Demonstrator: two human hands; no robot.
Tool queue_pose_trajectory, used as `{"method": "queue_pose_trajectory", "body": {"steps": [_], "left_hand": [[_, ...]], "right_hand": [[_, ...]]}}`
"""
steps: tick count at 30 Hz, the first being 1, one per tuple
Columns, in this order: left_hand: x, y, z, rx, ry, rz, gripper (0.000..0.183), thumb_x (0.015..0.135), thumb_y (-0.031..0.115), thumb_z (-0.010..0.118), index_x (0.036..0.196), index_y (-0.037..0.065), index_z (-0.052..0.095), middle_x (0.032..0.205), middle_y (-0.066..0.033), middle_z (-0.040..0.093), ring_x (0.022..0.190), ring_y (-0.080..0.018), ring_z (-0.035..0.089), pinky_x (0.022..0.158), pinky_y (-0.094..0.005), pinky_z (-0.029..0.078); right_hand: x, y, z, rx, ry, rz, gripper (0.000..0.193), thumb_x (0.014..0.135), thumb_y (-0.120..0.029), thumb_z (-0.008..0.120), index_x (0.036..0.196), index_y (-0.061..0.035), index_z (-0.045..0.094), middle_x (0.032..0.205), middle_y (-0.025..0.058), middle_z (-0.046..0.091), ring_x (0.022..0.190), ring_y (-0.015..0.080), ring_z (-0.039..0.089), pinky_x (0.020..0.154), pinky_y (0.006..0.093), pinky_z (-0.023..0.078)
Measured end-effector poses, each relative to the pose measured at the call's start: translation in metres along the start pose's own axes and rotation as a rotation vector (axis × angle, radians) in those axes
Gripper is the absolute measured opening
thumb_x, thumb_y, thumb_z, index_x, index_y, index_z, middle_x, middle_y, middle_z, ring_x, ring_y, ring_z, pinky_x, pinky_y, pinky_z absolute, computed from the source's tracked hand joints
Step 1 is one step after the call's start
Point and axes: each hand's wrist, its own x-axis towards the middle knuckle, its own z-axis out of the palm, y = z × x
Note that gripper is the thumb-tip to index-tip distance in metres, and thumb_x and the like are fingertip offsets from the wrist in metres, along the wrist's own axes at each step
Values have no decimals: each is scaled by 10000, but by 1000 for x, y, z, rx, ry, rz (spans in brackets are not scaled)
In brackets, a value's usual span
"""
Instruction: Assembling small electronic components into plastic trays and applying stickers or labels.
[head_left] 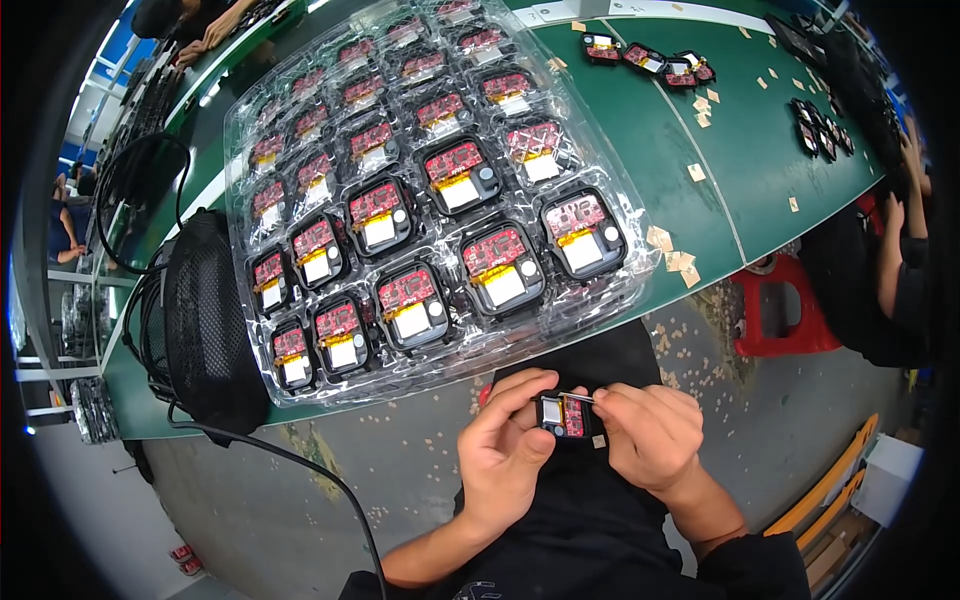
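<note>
**Blister tray [560, 307] on workbench [770, 200]; hand-held module [567, 416] before it**

Rows of circuit-board modules [411, 305] sit in the tray's pockets. A mesh bag [208, 320] lies just left, a cable [330, 473] running down before it. To the tray's right, loose modules [601, 48] and small squares [697, 173] lie on the bench. The hand-held module is between left hand [500, 455] and right hand [655, 435]; a stool [748, 315] stands farther right.

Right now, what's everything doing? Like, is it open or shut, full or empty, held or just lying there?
Left hand: closed around the handheld device
Right hand: pinching the slim metal tool
Handheld device: open, red circuit board showing
Slim metal tool: held at the device's edge
Clear plastic tray: loaded with open devices
Black mesh bag: bulging, contents can't be told
Tan squares: loose, scattered
</note>
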Motion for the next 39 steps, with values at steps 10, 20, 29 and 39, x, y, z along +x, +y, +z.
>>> {"method": "queue_pose_trajectory", "body": {"steps": [10,20,29,39], "left_hand": [[2,3,2,34,-2,-3,721,910,434,760,1331,-119,564,1352,-175,543,1172,-288,666,763,-257,575],[-4,-11,-8,-56,-12,-68,674,944,379,731,1347,-126,541,1398,-178,509,1224,-348,638,1003,-405,559],[-4,-10,-8,-63,-22,-80,679,946,382,727,1350,-129,537,1402,-180,504,1246,-379,619,1053,-452,530],[-5,-8,-6,-45,-25,-82,681,937,385,736,1348,-124,546,1401,-169,503,1226,-330,631,1020,-422,552]], "right_hand": [[-2,5,0,-56,-13,-53,253,698,69,741,941,-4,738,838,95,719,565,181,603,508,289,464],[-4,4,-1,-83,-88,-27,213,728,17,756,935,-25,727,833,71,717,563,169,603,498,286,464],[-5,7,-2,-50,-86,-13,219,727,27,773,930,-30,716,833,65,721,565,175,606,499,290,470],[-7,7,2,28,-74,23,229,724,39,790,928,-22,706,824,71,724,558,185,608,507,294,487]]}}
